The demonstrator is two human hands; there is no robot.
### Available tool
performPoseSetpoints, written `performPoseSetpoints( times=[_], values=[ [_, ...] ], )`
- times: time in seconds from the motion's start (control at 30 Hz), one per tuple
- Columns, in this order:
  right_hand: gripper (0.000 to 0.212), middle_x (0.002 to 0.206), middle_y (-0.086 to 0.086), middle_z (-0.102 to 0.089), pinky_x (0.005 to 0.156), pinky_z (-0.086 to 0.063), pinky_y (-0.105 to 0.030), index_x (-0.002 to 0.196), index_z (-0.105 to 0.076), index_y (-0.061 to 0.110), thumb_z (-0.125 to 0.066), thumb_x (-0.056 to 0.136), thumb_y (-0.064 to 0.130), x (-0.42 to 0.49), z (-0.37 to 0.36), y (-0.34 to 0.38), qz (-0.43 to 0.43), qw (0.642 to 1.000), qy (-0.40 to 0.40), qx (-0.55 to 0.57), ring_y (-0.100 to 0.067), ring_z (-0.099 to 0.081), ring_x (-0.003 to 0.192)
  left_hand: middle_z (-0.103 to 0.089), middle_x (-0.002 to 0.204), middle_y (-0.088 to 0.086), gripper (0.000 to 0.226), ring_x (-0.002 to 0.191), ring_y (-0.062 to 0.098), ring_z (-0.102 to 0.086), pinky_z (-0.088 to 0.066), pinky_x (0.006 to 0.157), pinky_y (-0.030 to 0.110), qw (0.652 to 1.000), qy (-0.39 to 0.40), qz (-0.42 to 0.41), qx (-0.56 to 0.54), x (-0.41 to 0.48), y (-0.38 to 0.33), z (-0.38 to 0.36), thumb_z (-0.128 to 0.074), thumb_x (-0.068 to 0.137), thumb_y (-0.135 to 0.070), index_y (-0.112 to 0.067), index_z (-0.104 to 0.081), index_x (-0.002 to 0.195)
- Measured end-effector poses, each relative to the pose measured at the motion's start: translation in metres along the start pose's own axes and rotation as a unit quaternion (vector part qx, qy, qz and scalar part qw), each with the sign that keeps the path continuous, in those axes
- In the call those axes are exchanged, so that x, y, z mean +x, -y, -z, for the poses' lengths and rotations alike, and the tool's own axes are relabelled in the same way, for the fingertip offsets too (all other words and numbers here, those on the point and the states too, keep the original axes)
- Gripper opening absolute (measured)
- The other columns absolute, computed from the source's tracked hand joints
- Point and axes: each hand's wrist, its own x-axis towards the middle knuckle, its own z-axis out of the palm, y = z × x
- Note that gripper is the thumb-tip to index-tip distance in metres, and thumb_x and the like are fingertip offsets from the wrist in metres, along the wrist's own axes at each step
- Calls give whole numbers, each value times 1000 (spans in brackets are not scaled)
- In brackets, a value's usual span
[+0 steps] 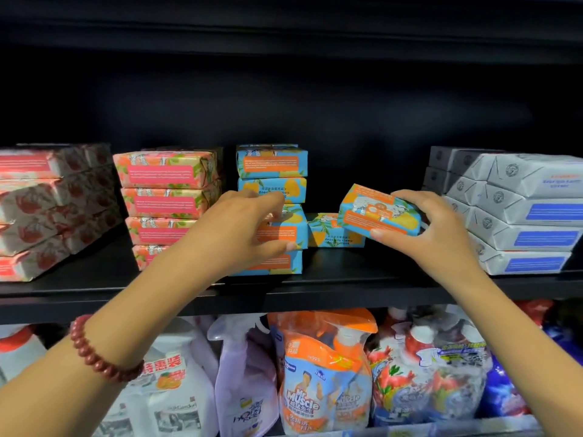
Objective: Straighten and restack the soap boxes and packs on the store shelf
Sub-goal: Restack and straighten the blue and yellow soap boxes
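lower tier, 6 o'clock: orange-and-blue mr muscle pouch (318, 392), bundled in clear film with a trigger bottle. just beside it, toward 7 o'clock: lilac spray bottle (243, 373). 7 o'clock: white jug (170, 389), label with orange fruit and red characters. 8 o'clock, at frame edge: red-capped white bottle (17, 351). 5 o'clock: film-wrapped bottles with red fruit print (426, 373). 4 o'clock: dark blue pack (504, 395), blurred. 12 o'clock: black back panel (315, 89).
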Motion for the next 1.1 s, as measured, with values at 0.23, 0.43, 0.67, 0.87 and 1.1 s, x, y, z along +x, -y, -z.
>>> performPoseSetpoints(
  times=[0.23,0.43,0.67,0.87,1.1],
  values=[
    [52,103,8,-50,79,-36,-15,110,-59,21,-83,65,27,21,-16,-10,15,1000,21,-2,-14,-50,102,-50,103,-10,65,93,9,-46,-37,67,23,997,-21,67,-31,2,0,2,-76,59,-59,-28,-50,111],
    [56,103,7,-47,80,-40,-20,116,-57,20,-82,66,31,43,-28,-10,4,997,79,-18,-14,-50,102,-66,104,-4,74,90,11,-59,-44,67,22,994,-77,82,-5,-8,-9,0,-71,61,-65,-15,-62,114],
    [68,109,0,-49,85,-39,-23,127,-55,11,-82,67,29,61,-42,-9,-11,988,150,-27,-14,-50,101,-54,99,-18,83,93,8,-53,-35,78,12,977,-188,42,-91,-46,-25,0,-65,52,-72,-19,-65,114],
    [63,123,-7,-52,83,-40,-13,130,-52,10,-75,76,30,65,-45,-11,-13,977,210,-26,-12,-50,105,-61,100,-10,75,93,13,-58,-41,77,16,968,-209,58,-125,-54,-27,-2,-74,51,-59,-17,-66,112],
    [72,135,-2,-43,91,-34,-14,141,-38,15,-72,79,32,59,-37,-8,-35,974,221,-34,-10,-41,119,-60,103,-11,79,96,11,-57,-41,79,16,967,-204,65,-140,-44,-29,-5,-79,49,-62,-18,-66,114]
  ],
)
